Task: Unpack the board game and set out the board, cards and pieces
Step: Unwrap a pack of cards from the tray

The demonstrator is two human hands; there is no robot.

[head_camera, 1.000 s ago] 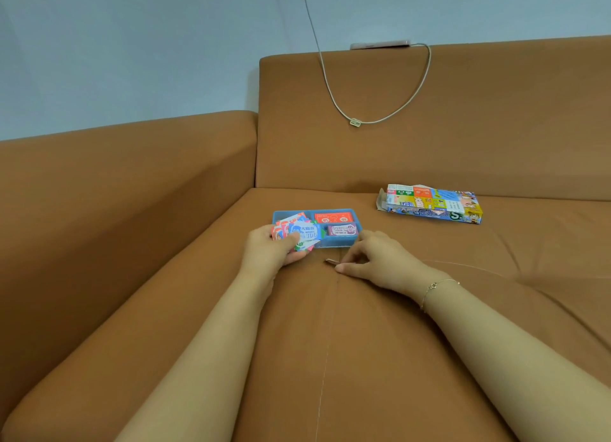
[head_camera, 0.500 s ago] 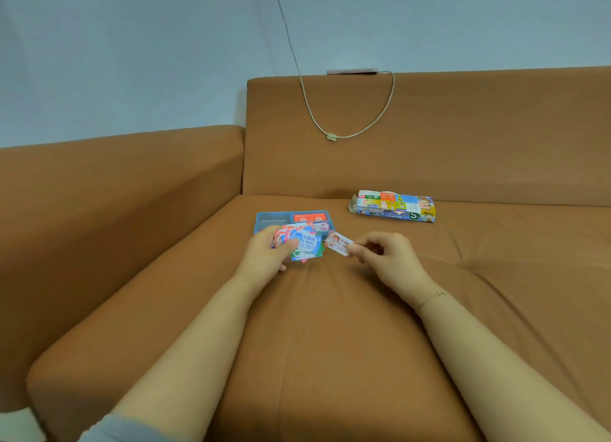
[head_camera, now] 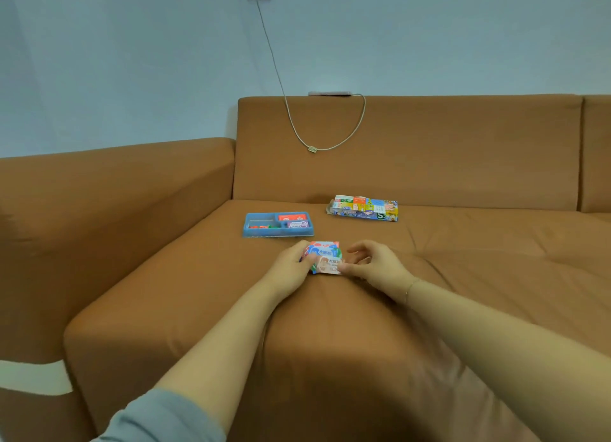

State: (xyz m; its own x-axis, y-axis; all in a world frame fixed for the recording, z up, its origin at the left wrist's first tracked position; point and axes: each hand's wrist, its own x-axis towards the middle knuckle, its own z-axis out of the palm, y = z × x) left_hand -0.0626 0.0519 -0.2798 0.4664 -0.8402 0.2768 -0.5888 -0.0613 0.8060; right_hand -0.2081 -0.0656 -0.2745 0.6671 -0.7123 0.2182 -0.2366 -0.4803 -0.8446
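A small stack of cards (head_camera: 322,254) is held in the left hand (head_camera: 291,268), just in front of the blue tray (head_camera: 277,233). 1 card (head_camera: 329,265) is pinched by the right hand (head_camera: 373,264) at the stack's near edge. The cards are likely being dealt out. Next, this card should be laid flat on the sofa seat (head_camera: 463,243). More cards and small pieces are left in the tray. The game box (head_camera: 363,208) lies farther back, well apart. A cable (head_camera: 297,130) hangs behind. Nothing is in the way.
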